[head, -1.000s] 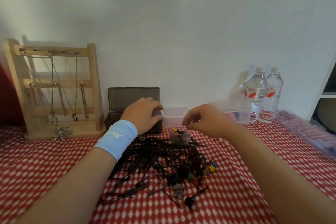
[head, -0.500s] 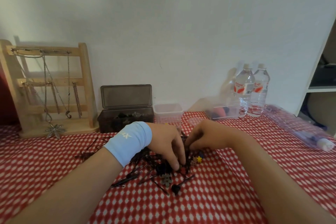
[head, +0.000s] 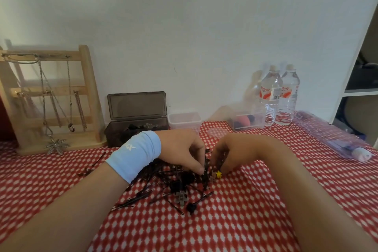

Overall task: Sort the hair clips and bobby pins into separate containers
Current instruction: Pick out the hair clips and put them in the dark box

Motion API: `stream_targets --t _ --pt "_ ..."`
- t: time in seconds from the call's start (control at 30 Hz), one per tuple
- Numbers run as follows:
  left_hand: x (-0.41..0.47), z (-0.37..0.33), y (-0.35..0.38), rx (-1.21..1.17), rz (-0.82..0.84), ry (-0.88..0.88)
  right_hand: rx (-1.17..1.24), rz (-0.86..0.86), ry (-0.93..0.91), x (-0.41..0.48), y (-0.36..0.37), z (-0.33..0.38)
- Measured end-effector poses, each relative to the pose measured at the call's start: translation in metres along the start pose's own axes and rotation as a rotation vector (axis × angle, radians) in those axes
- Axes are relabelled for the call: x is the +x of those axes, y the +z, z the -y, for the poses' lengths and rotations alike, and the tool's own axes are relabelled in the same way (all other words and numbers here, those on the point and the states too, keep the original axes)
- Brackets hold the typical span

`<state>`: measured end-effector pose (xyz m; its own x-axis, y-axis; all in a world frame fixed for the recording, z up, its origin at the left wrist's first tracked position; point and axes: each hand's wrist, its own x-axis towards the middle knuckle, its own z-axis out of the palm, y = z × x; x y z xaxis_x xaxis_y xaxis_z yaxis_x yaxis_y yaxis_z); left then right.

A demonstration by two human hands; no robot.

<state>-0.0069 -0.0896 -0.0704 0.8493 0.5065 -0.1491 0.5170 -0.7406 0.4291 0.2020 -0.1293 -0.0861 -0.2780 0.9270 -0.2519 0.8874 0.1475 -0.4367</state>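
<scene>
A tangled pile of black bobby pins (head: pixel 155 188) mixed with small hair clips lies on the red checked cloth. My left hand (head: pixel 182 149), with a light blue wristband, pinches into the pile's top. My right hand (head: pixel 231 153) pinches right beside it, fingertips close to a small yellow flower clip (head: pixel 218 174). What each hand grips is hidden among the pins. A grey clip (head: pixel 181 197) and a black clip (head: pixel 191 207) lie at the pile's near edge. Behind stand a dark open box (head: pixel 135 127) holding dark clips and a small clear tub (head: pixel 185 121).
A wooden jewellery stand (head: pixel 86 92) with hanging chains stands at the back left. Two water bottles (head: pixel 279 96) and a clear box (head: pixel 247 121) with coloured items sit at the back right. A long clear purple case (head: pixel 335 139) lies along the right. A white shelf is at the far right.
Both hands came down from the containers at the back onto the pile and now pinch close together at its top. The view shifted slightly.
</scene>
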Motion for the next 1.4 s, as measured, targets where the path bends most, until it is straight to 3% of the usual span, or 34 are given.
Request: stream_targets --t 0.2,0.47,0.77,1.0,1.2,1.4 --pt "0.004 -0.009 0.011 0.094 0.134 0.007 0.016 -0.065 -0.026 0.003 0.002 -0.002" --pt "0.008 -0.007 0.014 0.163 0.130 -0.002 0.149 -0.231 -0.035 -0.005 -0.005 -0.006" --pt "0.009 -0.001 0.012 0.202 0.099 0.005 0.043 0.034 -0.037 -0.010 -0.001 0.014" --pt "-0.003 0.016 -0.011 0.009 -0.092 -0.012 0.011 -0.017 -0.049 -0.007 0.003 0.011" --pt "0.006 0.051 -0.009 -0.145 -0.594 -0.070 0.245 -0.216 -0.139 -0.003 -0.002 0.006" --pt "0.004 0.062 -0.007 -0.318 -0.475 -0.032 0.280 -0.242 -0.166 0.012 -0.005 0.009"
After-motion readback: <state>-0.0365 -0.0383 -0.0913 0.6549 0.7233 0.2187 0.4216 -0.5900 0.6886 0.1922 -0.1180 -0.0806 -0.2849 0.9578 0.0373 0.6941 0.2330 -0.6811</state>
